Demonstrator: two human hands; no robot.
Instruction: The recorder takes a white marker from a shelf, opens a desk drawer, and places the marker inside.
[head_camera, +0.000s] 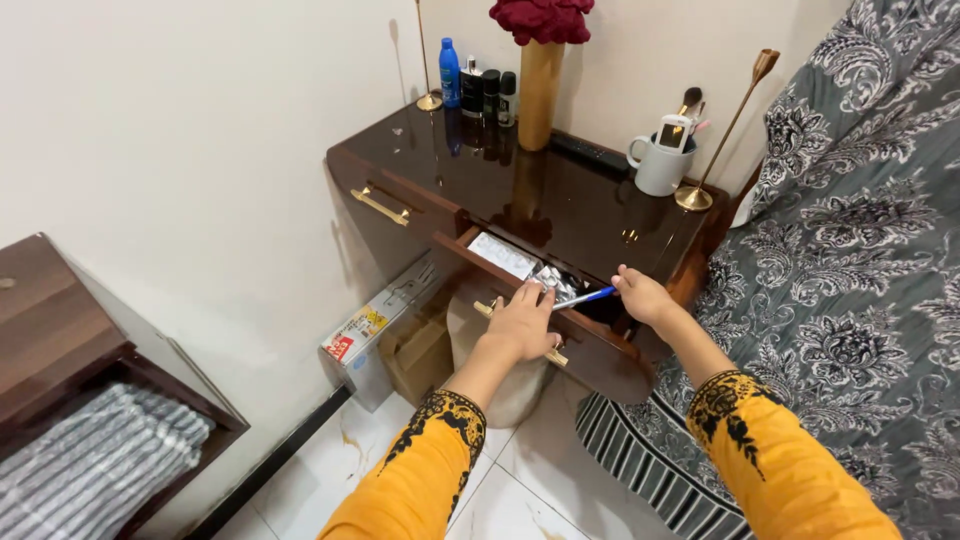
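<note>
A dark glossy wooden table (560, 205) has its right drawer (590, 350) pulled open. My left hand (522, 322) rests on the drawer's front edge by the gold handle, its fingers touching silver blister packs (553, 280) inside. In my right hand (642, 296) is a blue and white pen-like stick (585, 296), held over the open drawer. A white flat packet (503, 254) lies further back in the drawer. Both sleeves are orange with black embroidery.
On the table stand a white mug (660, 162) with brushes, a tall vase (540, 85) of red flowers, bottles (478, 88) and two gold candle holders. A patterned grey bedspread (850, 270) lies right. Boxes (385, 330) sit on the floor; a shelf (70, 360) with a grey cloth stands left.
</note>
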